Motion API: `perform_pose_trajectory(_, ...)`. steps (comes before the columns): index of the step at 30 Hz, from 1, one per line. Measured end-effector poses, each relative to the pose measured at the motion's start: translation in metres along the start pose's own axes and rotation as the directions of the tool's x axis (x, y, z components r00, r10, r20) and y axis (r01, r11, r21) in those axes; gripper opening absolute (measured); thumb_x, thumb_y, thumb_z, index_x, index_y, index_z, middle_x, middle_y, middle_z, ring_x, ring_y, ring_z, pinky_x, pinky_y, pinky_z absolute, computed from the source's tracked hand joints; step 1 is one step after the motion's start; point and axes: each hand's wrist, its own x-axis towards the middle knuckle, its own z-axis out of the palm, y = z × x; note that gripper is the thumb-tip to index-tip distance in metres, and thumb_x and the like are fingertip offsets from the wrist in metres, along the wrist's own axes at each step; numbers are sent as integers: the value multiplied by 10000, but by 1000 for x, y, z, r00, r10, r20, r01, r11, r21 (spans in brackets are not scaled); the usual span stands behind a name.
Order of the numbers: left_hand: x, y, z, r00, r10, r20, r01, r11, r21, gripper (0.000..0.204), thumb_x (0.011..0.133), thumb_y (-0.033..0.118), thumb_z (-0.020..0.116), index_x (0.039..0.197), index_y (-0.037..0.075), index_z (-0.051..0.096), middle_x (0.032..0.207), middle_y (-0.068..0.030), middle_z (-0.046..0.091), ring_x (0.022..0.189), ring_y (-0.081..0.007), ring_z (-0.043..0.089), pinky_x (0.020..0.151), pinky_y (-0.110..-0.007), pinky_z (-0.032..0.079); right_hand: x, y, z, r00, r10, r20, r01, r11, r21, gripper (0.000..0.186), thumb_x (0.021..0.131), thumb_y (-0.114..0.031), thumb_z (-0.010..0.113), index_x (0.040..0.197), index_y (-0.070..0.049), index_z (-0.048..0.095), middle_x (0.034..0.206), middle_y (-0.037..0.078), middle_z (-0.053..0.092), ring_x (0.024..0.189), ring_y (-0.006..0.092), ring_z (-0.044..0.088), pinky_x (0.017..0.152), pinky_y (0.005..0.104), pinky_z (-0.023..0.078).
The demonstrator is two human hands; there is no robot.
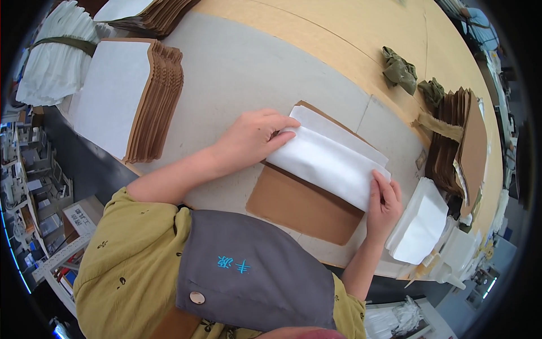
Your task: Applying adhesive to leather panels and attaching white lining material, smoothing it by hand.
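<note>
My left hand (261,133) pinches the upper left end of a white sheet (316,161), with thumb and fingers closed on it. My right hand (385,198) holds the sheet's right end, fingers curled on it. A narrow white flap shows along the sheet's far edge. Beneath lies a brown board (293,209), its near part showing below the white sheet and a strip above it. All of this rests on a grey work surface (226,85) in front of me.
Brown-and-white stacks (113,96) and a strapped white bundle (53,68) lie left; a brown stack (457,147), white sheets (415,220) and plastic containers (457,257) right. Green cloth bundles (400,70) sit farther back. A person (480,31) is at the far right.
</note>
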Motion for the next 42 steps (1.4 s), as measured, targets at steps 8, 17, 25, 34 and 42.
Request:
perform_pose_trajectory(8,3,-5,5,1000,12,7,-12,999,33,225,942,116,686,1155,60,730,890,-88,670,730,-195,629,665,-315,510,2,9,4,1000,24,20,-24,999,-21,202,907,-18,713,1093,-60,779,965,84,668,777,136,611,690,246,477)
perform_pose_trajectory(17,1,-8,8,1000,8,-25,-9,999,-33,236,932,96,697,1164,65,727,908,-85,678,703,-173,597,660,-297,506,4,3,4,999,26,31,-25,999,-36,186,900,-35,722,1077,-59,776,934,73,652,713,115,565,649,245,458)
perform_pose_trajectory(25,3,-2,9,990,-131,45,134,989,-55,233,927,99,703,1154,50,724,924,-65,686,678,-139,565,639,-272,491,6,10,5,995,96,12,-96,995,13,175,910,-72,726,1079,-69,771,890,53,645,697,116,558,635,253,457)
perform_pose_trajectory(34,3,-1,10,997,-80,-15,79,997,-17,237,910,66,714,1145,46,736,814,-32,606,614,-93,472,592,-239,433,8,12,5,996,82,36,-83,996,41,165,910,-71,716,1067,-63,766,876,56,665,697,151,595,633,274,480)
perform_pose_trajectory(42,3,2,10,998,-64,-24,65,997,33,239,905,71,718,1143,51,737,782,-36,588,615,-98,481,594,-248,438,7,15,6,997,65,47,-66,998,22,165,908,-74,714,1064,-64,768,862,56,657,674,157,584,618,280,473)
